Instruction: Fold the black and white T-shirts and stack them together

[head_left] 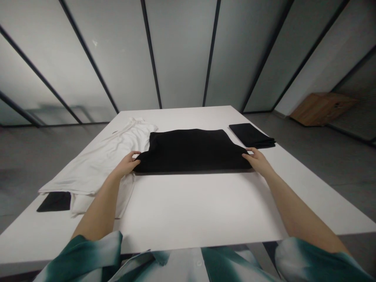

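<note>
A black cloth [194, 150] stretches across the middle of the white table, its near edge straight and slightly raised. My left hand [128, 162] pinches its left near corner between thumb and fingers. At the opposite end, my right hand [257, 159] grips the right near corner the same way. Left of the black cloth lies a rumpled white garment [108, 156], partly behind my left forearm. A folded black cloth [251, 135] rests beyond my right hand.
The white table [199, 215] extends toward me and to both sides. A dark flat piece [55, 201] sticks out from under the white garment at the left. Frosted panels stand behind the table, and a wooden box [321, 109] is on the floor at the right.
</note>
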A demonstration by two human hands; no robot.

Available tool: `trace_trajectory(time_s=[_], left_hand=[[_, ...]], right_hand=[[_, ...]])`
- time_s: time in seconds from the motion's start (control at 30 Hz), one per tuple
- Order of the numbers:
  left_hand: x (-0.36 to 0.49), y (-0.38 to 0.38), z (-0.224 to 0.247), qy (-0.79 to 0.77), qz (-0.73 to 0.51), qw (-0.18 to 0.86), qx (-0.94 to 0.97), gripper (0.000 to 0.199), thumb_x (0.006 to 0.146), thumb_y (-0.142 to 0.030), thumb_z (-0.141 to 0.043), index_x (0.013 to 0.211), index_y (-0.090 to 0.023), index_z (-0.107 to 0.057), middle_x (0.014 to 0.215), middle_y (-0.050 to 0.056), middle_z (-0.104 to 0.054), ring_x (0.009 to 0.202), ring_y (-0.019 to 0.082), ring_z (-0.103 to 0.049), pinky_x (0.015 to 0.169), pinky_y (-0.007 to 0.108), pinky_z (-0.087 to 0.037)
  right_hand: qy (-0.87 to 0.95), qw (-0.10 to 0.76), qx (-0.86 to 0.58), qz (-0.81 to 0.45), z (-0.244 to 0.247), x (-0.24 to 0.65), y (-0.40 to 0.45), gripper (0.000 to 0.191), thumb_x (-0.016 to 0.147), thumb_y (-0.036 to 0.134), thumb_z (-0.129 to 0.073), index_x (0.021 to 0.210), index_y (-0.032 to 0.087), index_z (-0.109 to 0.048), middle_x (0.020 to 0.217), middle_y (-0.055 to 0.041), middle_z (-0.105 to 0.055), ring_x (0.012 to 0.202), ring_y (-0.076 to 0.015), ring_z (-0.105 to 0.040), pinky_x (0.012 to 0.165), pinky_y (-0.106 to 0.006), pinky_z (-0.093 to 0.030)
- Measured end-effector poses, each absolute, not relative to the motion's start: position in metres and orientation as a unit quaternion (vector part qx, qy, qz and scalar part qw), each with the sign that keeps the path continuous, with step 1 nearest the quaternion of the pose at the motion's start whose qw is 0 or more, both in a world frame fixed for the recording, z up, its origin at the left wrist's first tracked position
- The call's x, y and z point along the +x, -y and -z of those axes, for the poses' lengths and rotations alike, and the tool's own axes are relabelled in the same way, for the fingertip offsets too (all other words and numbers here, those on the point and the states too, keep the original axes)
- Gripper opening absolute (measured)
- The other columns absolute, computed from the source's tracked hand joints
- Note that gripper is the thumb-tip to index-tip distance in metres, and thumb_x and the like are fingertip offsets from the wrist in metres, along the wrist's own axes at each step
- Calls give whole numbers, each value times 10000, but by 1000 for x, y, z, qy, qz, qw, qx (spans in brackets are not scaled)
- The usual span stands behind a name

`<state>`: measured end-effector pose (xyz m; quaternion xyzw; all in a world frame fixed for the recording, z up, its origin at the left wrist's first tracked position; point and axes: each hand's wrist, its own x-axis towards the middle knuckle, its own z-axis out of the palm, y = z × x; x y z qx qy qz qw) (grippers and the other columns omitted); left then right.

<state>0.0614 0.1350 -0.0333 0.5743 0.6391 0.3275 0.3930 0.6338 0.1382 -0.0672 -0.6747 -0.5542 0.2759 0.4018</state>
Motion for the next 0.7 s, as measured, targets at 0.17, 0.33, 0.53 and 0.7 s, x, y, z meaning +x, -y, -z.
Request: trace_trajectory(time_s=[0.17, 0.33, 0.53, 0.7], left_hand=[[56, -132, 24, -685, -201, 294, 635, 621, 645, -409, -665, 1209, -167, -572, 622, -7, -650, 610, 224, -635, 556, 291, -435], [69, -130, 23, -740, -208, 113, 630, 504, 813, -578, -525, 1147, -209, -605, 795, 52, -711, 802, 261, -674, 695, 320, -462], [80, -137, 41, -719, -222, 168, 637, 431, 812, -417, -522, 1197, -235, -589, 988, 70, -714, 864, 246, -661, 779, 334, -474], [74, -143, 50, -656, -343, 253, 622, 357, 685, -364, -542, 1000, -215, -621, 789, 8, -644, 724, 196, -595, 699, 310, -472]], right_hand=[[609, 287, -708, -210, 63, 657, -128, 501, 729, 372, -623, 1187, 168, -634, 585, 16, -605, 532, -188, -565, 558, -305, -440], [610, 355, -698, -118, 64, 651, -132, 392, 794, 439, -560, 1057, 178, -686, 802, -57, -687, 755, -225, -646, 740, -357, -502], [691, 312, -641, -117, 78, 625, -136, 418, 822, 454, -573, 1129, 187, -671, 1105, -129, -676, 1039, -283, -633, 926, -429, -496], [722, 254, -637, -92, 79, 626, -137, 361, 827, 342, -555, 1126, 188, -688, 1069, -122, -649, 1039, -277, -632, 969, -410, -479]])
